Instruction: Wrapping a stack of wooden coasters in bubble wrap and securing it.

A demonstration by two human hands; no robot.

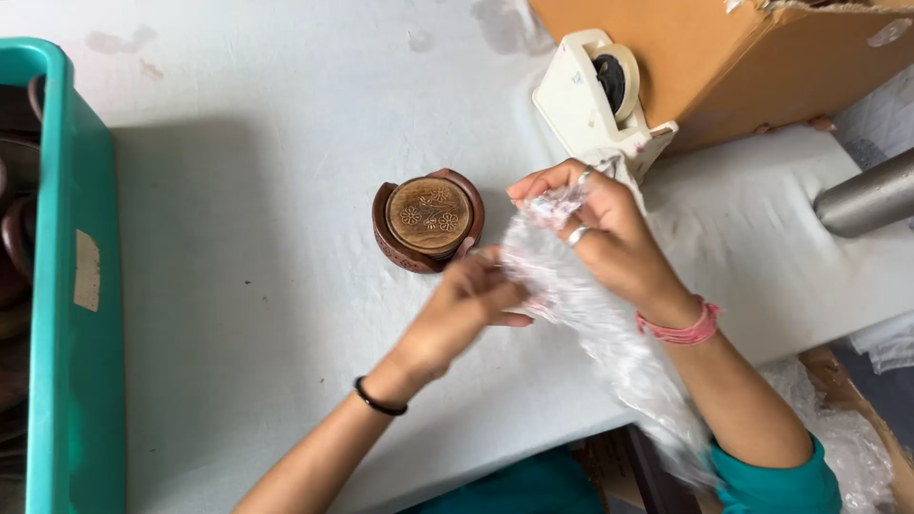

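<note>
Clear bubble wrap [581, 314] was held between both hands above the near right part of the white desk [238, 238], its loose tail trailing down past the desk's near edge. The right hand [609, 238] was closed over the upper end of the sheet, fingers curled and pinching a bunched part near the top. The left hand [466, 305] was pressed together on the sheet's left edge, thumb and fingers nipping it. The wrap was judged light, soft and limp, somewhat slippery, and best taken by a gathered edge rather than by the flat of the sheet. Just left of the hands, a round carved wooden coaster set [428, 221] in its holder was standing on the desk, apart from the wrap; it was judged stiff, solid and moderately heavy. Farther right a white tape dispenser [595, 95] was set against a cardboard box [733, 57]. A teal crate [71, 286] was placed at the far left.
</note>
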